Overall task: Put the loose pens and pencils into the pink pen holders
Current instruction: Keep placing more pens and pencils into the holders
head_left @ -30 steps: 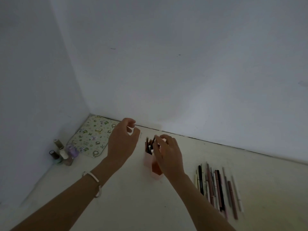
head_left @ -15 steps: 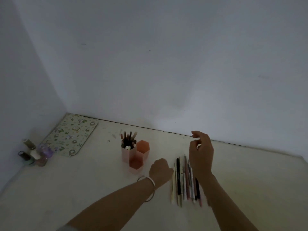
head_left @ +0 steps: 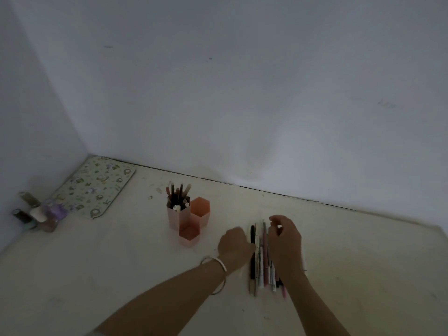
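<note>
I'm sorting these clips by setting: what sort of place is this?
Probably a home desk or dressing-table corner against plain walls: pink hexagonal pen holders, small nail-polish bottles and a cartoon-patterned mat sit on it.

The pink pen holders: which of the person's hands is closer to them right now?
Left. The left hand sits just right of the pink pen holders, at the near edge of the loose pens. The right hand is farther right, over the pens' other side.
</note>
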Demonstrator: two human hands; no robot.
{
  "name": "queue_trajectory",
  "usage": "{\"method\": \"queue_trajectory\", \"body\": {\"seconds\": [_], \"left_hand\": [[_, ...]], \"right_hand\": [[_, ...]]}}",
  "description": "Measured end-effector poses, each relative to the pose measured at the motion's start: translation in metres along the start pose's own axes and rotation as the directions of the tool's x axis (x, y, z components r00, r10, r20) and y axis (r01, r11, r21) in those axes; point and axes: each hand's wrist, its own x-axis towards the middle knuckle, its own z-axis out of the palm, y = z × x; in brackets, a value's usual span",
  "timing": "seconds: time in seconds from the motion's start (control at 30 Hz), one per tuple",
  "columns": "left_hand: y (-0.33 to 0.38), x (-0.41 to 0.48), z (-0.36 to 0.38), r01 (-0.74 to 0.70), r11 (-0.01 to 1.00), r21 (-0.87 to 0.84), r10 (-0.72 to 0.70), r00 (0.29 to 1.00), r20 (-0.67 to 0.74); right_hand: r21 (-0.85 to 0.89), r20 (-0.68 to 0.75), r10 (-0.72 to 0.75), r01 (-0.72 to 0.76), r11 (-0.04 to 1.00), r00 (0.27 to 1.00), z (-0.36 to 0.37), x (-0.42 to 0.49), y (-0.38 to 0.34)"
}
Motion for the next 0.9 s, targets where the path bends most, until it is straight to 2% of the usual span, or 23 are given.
{"method": "queue_trajectory", "body": {"seconds": [0.1, 0.23, 0.37, 0.5, 0.63, 0.7, 0.8, 0.9], "left_hand": [[0.017, 0.004, -0.053, -0.132, 0.967, -0.219, 0.105, 0.986, -0.132], [0.027, 0.002, -0.124, -0.293, 0.883, -0.366, 0.182, 0.934, -0.308], [0.017, 0.002, -0.167, -0.362, 0.815, -0.453, 0.137, 0.88, -0.455], [-0.006, 0.002, -0.199, -0.404, 0.785, -0.47, 0.121, 0.844, -0.523], [-0.035, 0.003, -0.226, -0.476, 0.795, -0.375, 0.181, 0.777, -0.602], [-0.049, 0.003, -0.233, -0.498, 0.81, -0.31, 0.218, 0.746, -0.63], [-0.071, 0.003, -0.228, -0.498, 0.838, -0.224, 0.265, 0.729, -0.631], [-0.088, 0.007, -0.211, -0.469, 0.87, -0.155, 0.284, 0.732, -0.62]], "right_hand": [[-0.237, 0.176, 0.091, -0.048, 0.97, 0.98, 0.015, 0.004, 0.003], [-0.476, 0.338, 0.173, 0.009, 0.879, 0.925, 0.034, -0.003, 0.007], [-0.536, 0.367, 0.2, 0.031, 0.844, 0.908, 0.047, -0.01, 0.009], [-0.553, 0.364, 0.255, -0.012, 0.833, 0.896, 0.056, -0.011, 0.007], [-0.319, 0.276, 0.265, -0.172, 0.932, 0.924, 0.053, -0.003, -0.011], [-0.155, 0.206, 0.21, -0.18, 0.971, 0.956, 0.049, 0.004, -0.028], [0.06, 0.084, 0.065, -0.07, 0.996, 0.994, 0.044, 0.016, -0.062], [0.262, -0.021, -0.059, 0.063, 0.963, 0.998, 0.045, 0.021, -0.093]]}}
